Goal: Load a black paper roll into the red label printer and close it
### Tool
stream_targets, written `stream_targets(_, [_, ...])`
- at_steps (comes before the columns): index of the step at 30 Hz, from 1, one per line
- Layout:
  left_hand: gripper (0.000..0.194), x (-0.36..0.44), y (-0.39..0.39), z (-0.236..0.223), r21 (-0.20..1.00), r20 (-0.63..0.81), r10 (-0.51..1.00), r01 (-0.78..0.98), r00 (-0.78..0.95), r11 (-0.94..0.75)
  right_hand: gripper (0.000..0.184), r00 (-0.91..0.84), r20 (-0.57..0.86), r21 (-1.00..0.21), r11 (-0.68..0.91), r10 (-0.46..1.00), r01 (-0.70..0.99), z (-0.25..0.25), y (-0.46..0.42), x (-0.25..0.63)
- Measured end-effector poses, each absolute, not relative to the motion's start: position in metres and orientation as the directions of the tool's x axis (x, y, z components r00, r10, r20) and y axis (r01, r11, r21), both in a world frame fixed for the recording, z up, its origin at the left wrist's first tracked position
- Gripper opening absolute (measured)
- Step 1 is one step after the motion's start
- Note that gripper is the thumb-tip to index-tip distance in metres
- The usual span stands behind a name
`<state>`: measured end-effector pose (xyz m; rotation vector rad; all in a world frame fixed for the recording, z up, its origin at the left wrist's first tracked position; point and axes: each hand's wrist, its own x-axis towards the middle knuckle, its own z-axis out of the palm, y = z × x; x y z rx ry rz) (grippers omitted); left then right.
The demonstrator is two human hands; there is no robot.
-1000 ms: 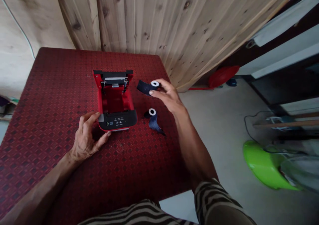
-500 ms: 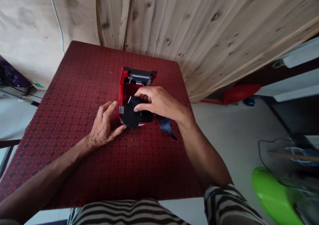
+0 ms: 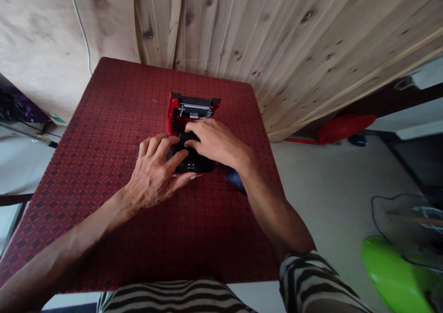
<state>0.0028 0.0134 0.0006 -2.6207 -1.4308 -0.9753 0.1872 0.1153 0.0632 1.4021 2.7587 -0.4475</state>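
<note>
A small red-and-black printer [image 3: 194,166] stands on the table with its lid [image 3: 195,104] raised toward the wall. My right hand [image 3: 221,144] reaches into its opening from the right, thumb and fingers closed around a black roll [image 3: 183,139]. Much of the roll is hidden by my fingers. From the left, my left hand [image 3: 155,167] grips the printer's front corner. Its thumb lies along the front edge, while the index and middle fingertips come over the top beside the roll. A dark blue curled strip [image 3: 235,180] lies by my right wrist, partly covered.
A red patterned cloth [image 3: 114,119] covers the table, which meets a plank wall [image 3: 221,36] at the back. A white cable [image 3: 81,27] hangs at the left. On the floor to the right are a green plastic stool or chair [image 3: 391,267] and a red round object [image 3: 346,127].
My left hand has moved right, from the printer's side onto its front corner. The black flap that hung over the front has been drawn back, uncovering the front panel. My right hand still holds the roll.
</note>
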Motion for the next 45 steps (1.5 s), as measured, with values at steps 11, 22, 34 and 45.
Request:
stream_targets(11, [0.049,0.0,0.025,0.002,0.343,0.476,0.787,0.742,0.392,-0.576,0.027,-0.528,-0.097,-0.169,0.509,0.844,0.844,0.059,0.095,0.174])
stream_targets(22, [0.057,-0.001,0.03,-0.005,0.347,0.436,0.807,0.753,0.399,-0.56,0.032,-0.52,-0.186,-0.131,0.504,0.833,0.854,0.051,0.108,0.168])
stream_targets(34, [0.058,0.002,0.035,0.003,0.361,0.365,0.835,0.764,0.413,-0.535,0.028,-0.642,-0.041,-0.415,0.571,0.765,0.708,0.058,0.091,0.202])
stream_targets(45, [0.033,-0.038,0.055,0.023,0.473,0.56,0.8,0.709,0.217,-0.523,0.014,-0.602,0.193,-0.606,0.577,0.775,0.548,0.036,0.073,0.228])
